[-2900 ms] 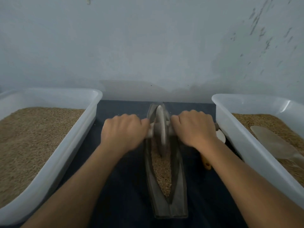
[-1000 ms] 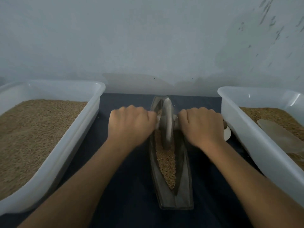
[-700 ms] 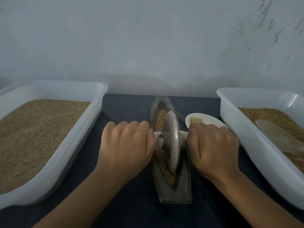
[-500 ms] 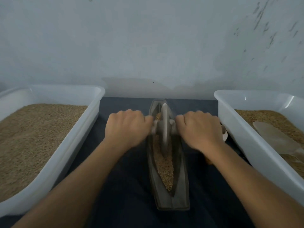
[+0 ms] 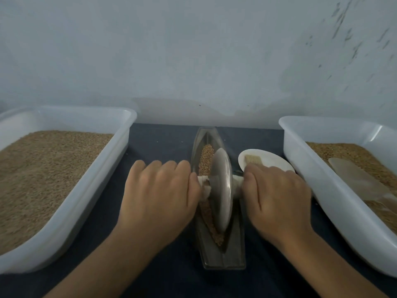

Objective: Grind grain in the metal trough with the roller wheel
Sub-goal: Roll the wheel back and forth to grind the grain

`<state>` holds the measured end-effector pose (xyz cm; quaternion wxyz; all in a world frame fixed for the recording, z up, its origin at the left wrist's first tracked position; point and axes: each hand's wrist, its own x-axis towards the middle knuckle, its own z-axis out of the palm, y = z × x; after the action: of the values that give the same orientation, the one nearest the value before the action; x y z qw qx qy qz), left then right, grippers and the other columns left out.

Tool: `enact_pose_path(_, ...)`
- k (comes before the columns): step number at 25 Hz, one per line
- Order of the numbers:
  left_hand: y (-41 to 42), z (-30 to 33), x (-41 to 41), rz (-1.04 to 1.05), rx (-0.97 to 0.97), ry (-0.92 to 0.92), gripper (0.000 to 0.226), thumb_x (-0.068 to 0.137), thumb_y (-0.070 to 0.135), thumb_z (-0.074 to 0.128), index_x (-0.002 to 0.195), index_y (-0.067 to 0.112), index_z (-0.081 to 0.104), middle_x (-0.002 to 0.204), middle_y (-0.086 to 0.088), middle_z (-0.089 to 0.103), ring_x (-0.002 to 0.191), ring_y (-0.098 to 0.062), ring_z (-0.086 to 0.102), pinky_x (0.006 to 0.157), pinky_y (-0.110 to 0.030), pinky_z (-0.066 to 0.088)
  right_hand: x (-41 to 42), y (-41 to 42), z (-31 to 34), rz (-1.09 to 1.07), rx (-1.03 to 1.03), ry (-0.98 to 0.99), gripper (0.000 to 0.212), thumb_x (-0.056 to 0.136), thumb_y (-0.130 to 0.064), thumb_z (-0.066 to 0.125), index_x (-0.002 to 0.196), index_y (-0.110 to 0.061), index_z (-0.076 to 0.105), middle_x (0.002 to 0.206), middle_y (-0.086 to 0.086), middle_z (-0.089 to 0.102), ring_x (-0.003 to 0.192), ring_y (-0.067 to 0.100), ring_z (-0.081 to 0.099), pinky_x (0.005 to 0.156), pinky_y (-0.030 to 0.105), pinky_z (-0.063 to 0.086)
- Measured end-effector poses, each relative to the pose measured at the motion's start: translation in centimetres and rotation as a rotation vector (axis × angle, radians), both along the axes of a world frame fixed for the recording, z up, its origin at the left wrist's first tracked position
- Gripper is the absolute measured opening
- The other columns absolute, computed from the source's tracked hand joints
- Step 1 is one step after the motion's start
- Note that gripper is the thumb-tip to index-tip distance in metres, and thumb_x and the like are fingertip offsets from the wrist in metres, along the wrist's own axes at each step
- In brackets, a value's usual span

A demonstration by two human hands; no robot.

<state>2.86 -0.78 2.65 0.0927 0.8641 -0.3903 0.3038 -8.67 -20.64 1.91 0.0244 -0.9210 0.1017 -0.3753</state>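
A pale, stained wall (image 5: 193,50) stood behind a dark cloth-covered surface (image 5: 154,147). The left hand (image 5: 159,194) and the right hand (image 5: 277,198) each gripped an end of the white-wrapped axle (image 5: 203,183), fingers curled over it! Between them the roller wheel (image 5: 221,190) stood on edge in the metal trough (image 5: 223,254), sitting toward its near half, with grain (image 5: 206,155) showing in the groove ahead of and beneath it. Just right of the trough lay a small white dish (image 5: 268,160) holding a brush (image 5: 253,161). On either side sat grain-filled tubs, the left tub (image 5: 90,190) and the right tub (image 5: 322,190), the right one carrying a pale scoop (image 5: 354,179).
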Motion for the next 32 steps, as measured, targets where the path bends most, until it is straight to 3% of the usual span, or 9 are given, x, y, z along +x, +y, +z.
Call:
enact_pose_path(3, 0.3, 0.2, 0.0, -0.017, -0.013, 0.013, 0.036, 0.102, 0.031, 0.036, 0.066, 0.029, 0.033, 0.054, 0.012, 0.031, 0.043, -0.01, 0.028, 0.051, -0.033, 0.03, 0.1, 0.0, 0.3, 0.038, -0.104, -0.031, 0.041, 0.106, -0.035, 0.031, 0.07, -0.026, 0.047, 0.06, -0.013, 0.039, 0.052, 0.009, 0.034, 0.052, 0.027, 0.028)
enact_pose_path(6, -2.1, 1.0, 3.2, -0.001, 0.232, -0.026, 0.025, 0.095, 0.023, 0.044, 0.072, 0.017, 0.036, 0.063, 0.006, 0.038, 0.051, -0.021, 0.045, 0.049, -0.032, 0.036, 4.1, -1.4, 1.3, -0.102, -0.11, 0.152, 0.056, 0.103, -0.043, 0.017, 0.062, -0.024, 0.049, 0.054, -0.009, 0.043, 0.045, 0.012, 0.039, 0.048, 0.027, 0.027)
enact_pose_path(11, -6.3, 2.7, 10.9, 0.173, 0.317, 0.46, 0.012, 0.1, 0.029, 0.042, 0.1, 0.019, 0.049, 0.102, -0.008, 0.056, 0.087, -0.032, 0.046, 0.075, -0.043, 0.034, 10.8, -4.0, 4.0, -0.19, -0.085, 0.429, 0.061, 0.086, -0.049, -0.002, 0.07, -0.019, 0.048, 0.069, 0.001, 0.044, 0.062, 0.021, 0.039, 0.062, 0.038, 0.028)
enact_pose_path(16, -3.1, 0.4, 4.9, 0.067, 0.184, 0.054, 0.02, 0.1, 0.02, 0.042, 0.08, 0.017, 0.039, 0.072, 0.002, 0.043, 0.06, -0.023, 0.042, 0.056, -0.036, 0.034, 6.0, -1.5, 2.0, -0.166, -0.085, 0.178, 0.057, 0.1, -0.042, 0.012, 0.058, -0.022, 0.045, 0.052, -0.006, 0.039, 0.045, 0.014, 0.034, 0.048, 0.031, 0.026)
enact_pose_path(19, -0.4, -0.6, 1.3, 0.026, -0.059, 0.078, 0.035, 0.103, 0.028, 0.03, 0.069, 0.024, 0.038, 0.059, 0.011, 0.036, 0.049, -0.014, 0.031, 0.057, -0.037, 0.029, 1.8, -0.3, 0.5, -0.013, -0.129, -0.005, 0.042, 0.107, -0.035, 0.03, 0.073, -0.023, 0.049, 0.063, -0.01, 0.042, 0.053, 0.015, 0.039, 0.056, 0.033, 0.035)
enact_pose_path(22, 0.4, -0.9, 0.3, 0.051, -0.023, -0.039, 0.034, 0.107, 0.035, 0.025, 0.074, 0.03, 0.031, 0.061, 0.011, 0.03, 0.052, -0.012, 0.027, 0.058, -0.038, 0.025, 0.7, -0.2, 0.0, 0.08, -0.181, -0.063, 0.033, 0.107, -0.033, 0.034, 0.08, -0.022, 0.05, 0.071, -0.007, 0.042, 0.062, 0.016, 0.036, 0.061, 0.036, 0.032)
enact_pose_path(26, -1.9, 0.1, 3.5, 0.019, 0.121, 0.002, 0.029, 0.098, 0.021, 0.051, 0.07, 0.02, 0.044, 0.058, 0.006, 0.046, 0.046, -0.018, 0.043, 0.051, -0.031, 0.027, 4.7, -1.4, 0.9, -0.051, -0.159, 0.049, 0.045, 0.105, -0.036, 0.025, 0.065, -0.026, 0.042, 0.055, -0.009, 0.039, 0.049, 0.018, 0.04, 0.051, 0.032, 0.031)
enact_pose_path(29, -5.8, 2.4, 8.4, 0.151, 0.27, 0.141, 0.032, 0.097, 0.033, 0.022, 0.089, 0.022, 0.051, 0.084, -0.003, 0.052, 0.074, -0.03, 0.05, 0.063, -0.04, 0.035, 9.2, -4.3, 2.4, -0.151, -0.048, 0.312, 0.043, 0.105, -0.035, 0.029, 0.063, -0.027, 0.034, 0.065, -0.001, 0.046, 0.064, 0.026, 0.048, 0.06, 0.037, 0.035)
enact_pose_path(32, -7.6, 3.4, 10.4, 0.199, 0.283, 0.3, 0.044, 0.092, 0.043, 0.014, 0.085, 0.016, 0.048, 0.089, -0.004, 0.053, 0.075, -0.026, 0.045, 0.07, -0.041, 0.034, 10.6, -5.0, 3.1, -0.151, -0.067, 0.438, 0.035, 0.102, -0.029, 0.028, 0.067, -0.025, 0.032, 0.073, 0.001, 0.047, 0.065, 0.022, 0.042, 0.06, 0.036, 0.032)
